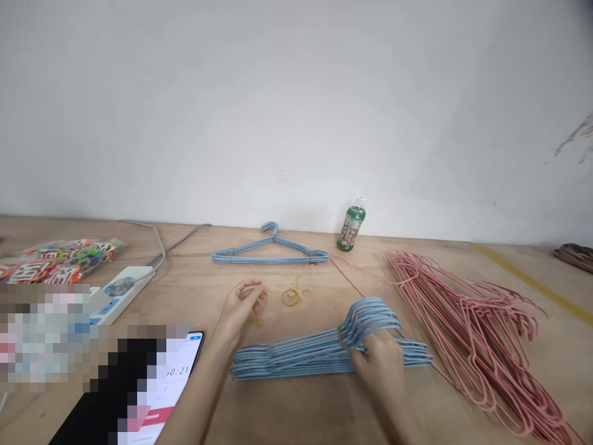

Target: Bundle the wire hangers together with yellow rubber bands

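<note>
My right hand [380,358] is closed round the neck of a bundle of blue wire hangers [296,355], just below the gathered hooks. A yellow rubber band is wrapped about the neck of this bundle. Up and to the left, my left hand [243,303] is pinched, with a thin yellowish rubber band [265,295] at its fingertips. Loose yellow rubber bands [290,297] lie on the wood just right of that hand. Farther back, a smaller stack of blue hangers [271,252] lies flat, its hooks pointing to the wall.
Pink wire hangers [463,334] lie in a tangled heap on the right. A green-labelled bottle [352,225] stands near the wall. At left are a power strip [132,281] with cables, plastic bags of colourful items [60,259] and a phone [176,371].
</note>
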Available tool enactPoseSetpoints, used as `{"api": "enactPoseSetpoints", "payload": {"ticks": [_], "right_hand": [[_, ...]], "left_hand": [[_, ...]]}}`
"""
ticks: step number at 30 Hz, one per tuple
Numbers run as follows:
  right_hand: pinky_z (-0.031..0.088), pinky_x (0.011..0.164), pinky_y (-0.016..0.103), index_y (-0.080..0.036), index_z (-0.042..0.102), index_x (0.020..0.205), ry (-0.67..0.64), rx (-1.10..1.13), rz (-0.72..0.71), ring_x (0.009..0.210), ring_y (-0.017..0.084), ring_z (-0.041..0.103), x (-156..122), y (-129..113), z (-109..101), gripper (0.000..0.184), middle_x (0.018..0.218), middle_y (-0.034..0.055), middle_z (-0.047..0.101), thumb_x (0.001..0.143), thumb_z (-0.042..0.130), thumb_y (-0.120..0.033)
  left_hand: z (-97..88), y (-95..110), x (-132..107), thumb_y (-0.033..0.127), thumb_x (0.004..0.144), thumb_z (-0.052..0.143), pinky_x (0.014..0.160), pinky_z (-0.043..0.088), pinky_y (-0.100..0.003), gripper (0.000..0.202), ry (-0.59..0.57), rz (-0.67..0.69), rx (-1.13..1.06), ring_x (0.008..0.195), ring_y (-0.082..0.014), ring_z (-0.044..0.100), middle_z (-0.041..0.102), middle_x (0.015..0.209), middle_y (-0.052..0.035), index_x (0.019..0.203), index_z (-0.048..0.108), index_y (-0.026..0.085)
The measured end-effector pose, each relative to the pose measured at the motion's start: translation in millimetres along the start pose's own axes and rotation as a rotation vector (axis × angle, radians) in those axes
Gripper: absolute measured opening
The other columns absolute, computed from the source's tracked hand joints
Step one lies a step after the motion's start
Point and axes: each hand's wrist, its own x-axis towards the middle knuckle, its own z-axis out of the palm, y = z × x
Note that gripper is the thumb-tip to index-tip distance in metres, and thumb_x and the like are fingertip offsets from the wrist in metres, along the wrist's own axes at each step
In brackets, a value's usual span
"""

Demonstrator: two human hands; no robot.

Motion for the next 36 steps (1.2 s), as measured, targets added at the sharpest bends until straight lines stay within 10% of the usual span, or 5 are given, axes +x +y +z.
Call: {"api": "enactPoseSetpoints", "payload": {"ticks": [14, 21, 27, 36], "right_hand": [[0.03, 0.055, 0.026, -0.023, 0.058, 0.063, 0.003, 0.013, -0.011, 0.058, 0.017, 0.057, -1, 2, 3, 0.013, 0.06, 0.0019, 0.063, 0.068, 0.049, -0.015], [0.029, 0.053, 0.026, -0.023, 0.058, 0.06, -0.008, -0.004, 0.018, 0.057, 0.018, 0.056, -3, 2, 4, 0.015, 0.058, 0.0028, 0.063, 0.068, 0.049, -0.015], [0.034, 0.061, 0.027, -0.022, 0.062, 0.061, -0.021, 0.119, 0.044, 0.055, 0.017, 0.055, 1, -2, -2, 0.022, 0.059, 0.0024, 0.064, 0.08, 0.05, -0.021], [0.032, 0.055, 0.029, -0.02, 0.066, 0.064, 0.035, -0.089, 0.227, 0.056, 0.022, 0.058, 1, 26, -29, 0.043, 0.06, 0.0074, 0.065, 0.088, 0.044, -0.048]], "left_hand": [[-1.8, 2, -4, 0.034, 0.065, 0.072, 0.052, 0.035, -0.02, 0.066, -0.031, -0.134, -0.124, 0.054, -0.0061, 0.051, 0.07, 0.099, -0.0066, 0.124, 0.046, 0.019], [-2.8, 6, -13, 0.042, 0.079, 0.061, 0.046, 0.032, -0.021, 0.067, -0.391, -0.032, 0.017, 0.063, -0.0086, 0.061, 0.041, 0.147, -0.0131, 0.139, 0.033, 0.034], [2.2, 14, -15, 0.048, 0.075, 0.069, 0.079, 0.05, -0.033, 0.07, -0.438, 0.073, 0.053, 0.07, -0.0156, 0.069, 0.047, 0.142, -0.0178, 0.134, 0.039, 0.025], [-14.1, 10, -6, 0.038, 0.062, 0.083, 0.089, 0.049, -0.039, 0.088, -0.554, 0.069, -0.086, 0.104, -0.0272, 0.064, 0.063, 0.121, -0.0152, 0.136, 0.037, 0.026]]}}
